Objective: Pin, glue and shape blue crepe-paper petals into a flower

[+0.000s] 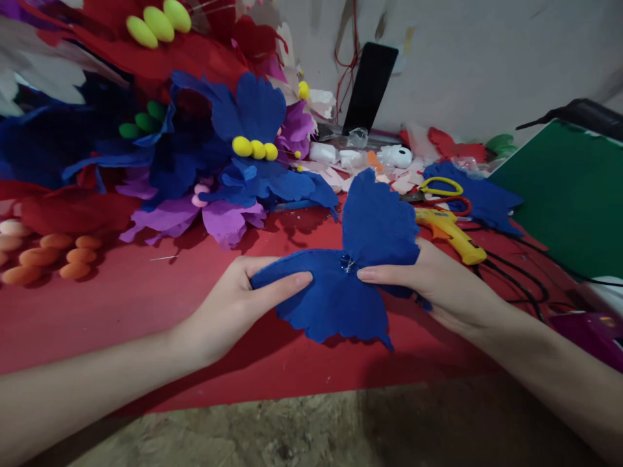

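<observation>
Two bare forearms come in from the bottom corners of the frame, over a strip of raw board along the desk (219, 434) edge. The left hand (233, 298) and the right hand (438, 285) meet at the centre of the frame, both closed in a pinch on one piece of blue felt petals (341, 298). The fingers (287, 282) of the left hand lie on its left lobe with the rest tucked beneath. Those of the right hand press beside a small shiny spot (348, 263) at the join. The piece shows three lobes, one up, one left and one down, and is held just above the red cloth (121, 311) that covers the desk.

Just right of the right hand lie one yellow glue gun (450, 233) and black cables (516, 272). Above the gun are a yellow scissor handle (440, 187) and a red handle (457, 206), resting on another blue felt piece (491, 194). One green sheet (569, 194) fills the right edge.

A heap of felt flowers (195, 149) in blue, purple, red and white takes the upper left. Among them sit three yellow ovals (256, 149), three green ovals (143, 122) and three lime ovals (158, 23). At far left, six orange ovals (58, 256) lie on the cloth. One dark phone (370, 87) leans on the wall at upper centre.
</observation>
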{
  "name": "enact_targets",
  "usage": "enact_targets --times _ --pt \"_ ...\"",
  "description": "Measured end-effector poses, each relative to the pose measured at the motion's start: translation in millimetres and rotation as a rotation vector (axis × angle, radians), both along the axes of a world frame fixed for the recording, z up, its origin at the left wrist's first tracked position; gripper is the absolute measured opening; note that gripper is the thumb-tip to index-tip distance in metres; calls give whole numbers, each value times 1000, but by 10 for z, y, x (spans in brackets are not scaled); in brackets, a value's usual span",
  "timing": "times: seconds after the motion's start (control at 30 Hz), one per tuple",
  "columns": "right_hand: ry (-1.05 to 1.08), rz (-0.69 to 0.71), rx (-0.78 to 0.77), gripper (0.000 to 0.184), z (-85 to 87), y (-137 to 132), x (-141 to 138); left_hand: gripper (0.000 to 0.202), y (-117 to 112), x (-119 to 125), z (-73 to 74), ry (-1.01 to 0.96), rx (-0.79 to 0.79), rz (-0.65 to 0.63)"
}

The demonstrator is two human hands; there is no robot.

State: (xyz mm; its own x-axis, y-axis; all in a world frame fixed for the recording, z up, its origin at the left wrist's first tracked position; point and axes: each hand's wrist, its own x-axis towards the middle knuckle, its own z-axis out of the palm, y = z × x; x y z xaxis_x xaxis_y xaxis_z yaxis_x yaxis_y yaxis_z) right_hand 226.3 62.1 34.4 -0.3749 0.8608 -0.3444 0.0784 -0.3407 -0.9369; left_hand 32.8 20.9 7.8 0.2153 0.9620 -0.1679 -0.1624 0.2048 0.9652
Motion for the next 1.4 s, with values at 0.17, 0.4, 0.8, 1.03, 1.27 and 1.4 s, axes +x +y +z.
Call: enact_targets --times 0.17,0.4,0.8,1.03,1.27,1.4 --pt "-21 -26 7 28 9 -16 -14 21 8 -6 -10 50 27 4" --pt "-43 11 7 20 31 9 -11 18 10 -7 -14 33 5 34" --pt "-18 22 -53 22 -4 45 8 16 19 -8 -24 -28 -20 23" --pt "-45 22 -31 13 -29 95 46 16 0 -4 -17 -7 -10 77" --pt "-25 27 -18 13 -3 83 43 17 -1 -13 -24 -8 15 64" --pt "-20 -14 -71 21 11 90 20 20 -6 -7 -28 -15 10 46"
